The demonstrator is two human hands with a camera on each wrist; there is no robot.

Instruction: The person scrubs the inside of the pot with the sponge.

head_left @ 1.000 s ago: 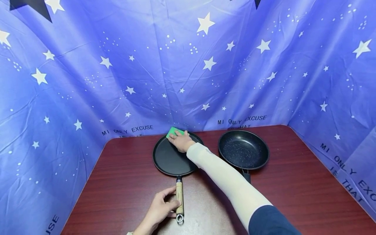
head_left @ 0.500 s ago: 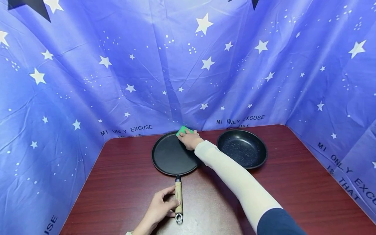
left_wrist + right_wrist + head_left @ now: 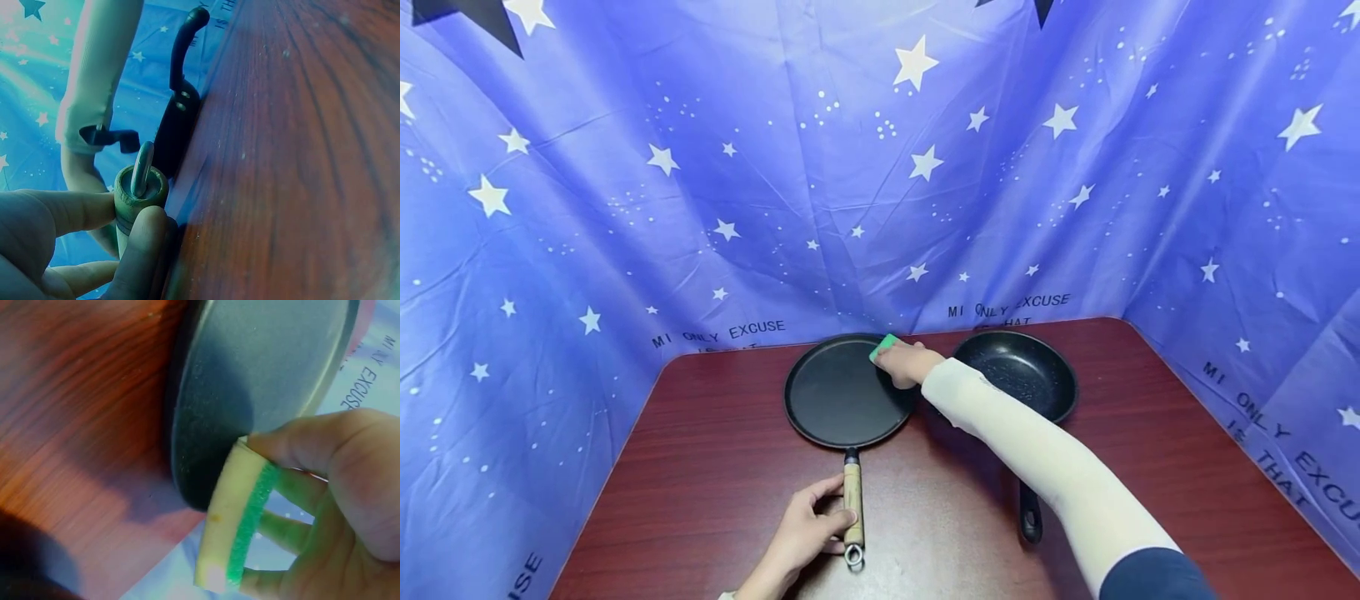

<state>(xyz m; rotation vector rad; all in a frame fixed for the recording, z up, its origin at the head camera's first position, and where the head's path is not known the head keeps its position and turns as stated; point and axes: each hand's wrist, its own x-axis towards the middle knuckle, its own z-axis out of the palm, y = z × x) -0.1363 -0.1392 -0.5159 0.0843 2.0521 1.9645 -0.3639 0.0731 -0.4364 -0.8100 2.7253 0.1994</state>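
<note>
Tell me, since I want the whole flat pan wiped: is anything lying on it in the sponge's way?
Nothing visible does. The right hand pinches the sponge at the far right rim of the flat pan, whose dark surface shows bare. The left hand grips only the wooden handle, off the cooking surface.

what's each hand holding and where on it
Left hand grips the flat pan by its wooden handle. Right hand pinches the sponge across its faces.
</note>
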